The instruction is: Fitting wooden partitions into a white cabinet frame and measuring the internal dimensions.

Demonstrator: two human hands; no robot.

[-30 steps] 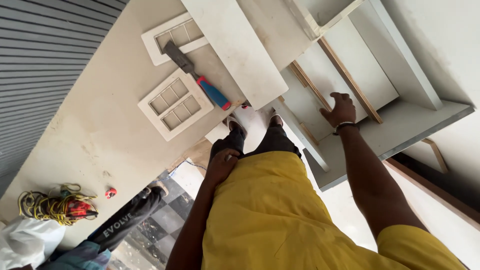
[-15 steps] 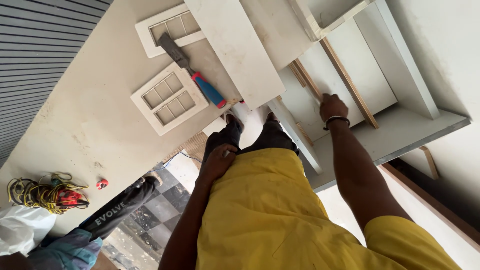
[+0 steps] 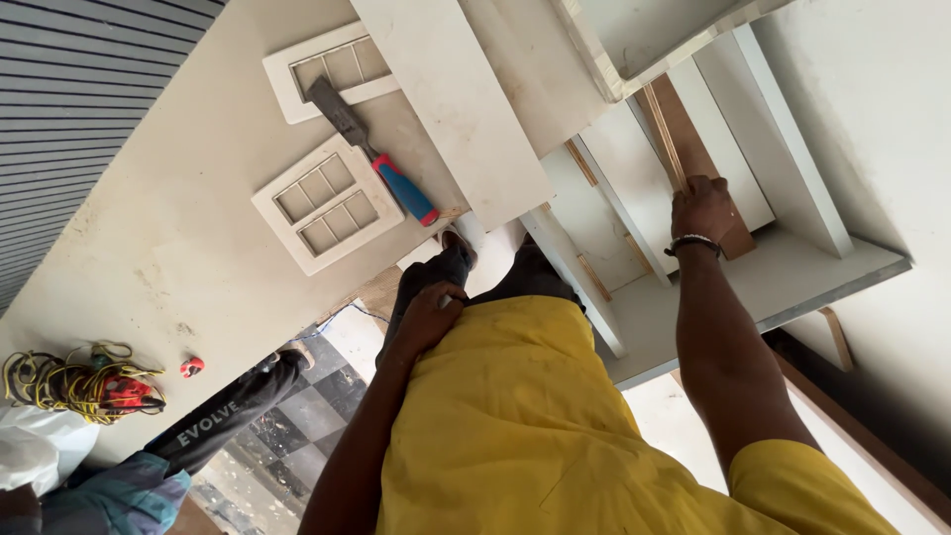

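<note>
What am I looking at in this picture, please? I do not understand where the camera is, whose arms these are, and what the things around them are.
There is no machine here. A person in a yellow shirt wears a camera on the head, so you look down along the body to the feet.

The right hand, with a bracelet at the wrist, rests on a thin wooden strip inside a white cabinet frame that lies flat. The left hand rests at the hip, closed; whether it holds anything I cannot tell.

Ahead lies a white board carrying two small white grille panels and a chisel with a red and blue handle. At the lower left are a bundle of yellow cord and another person's dark trouser leg.
</note>
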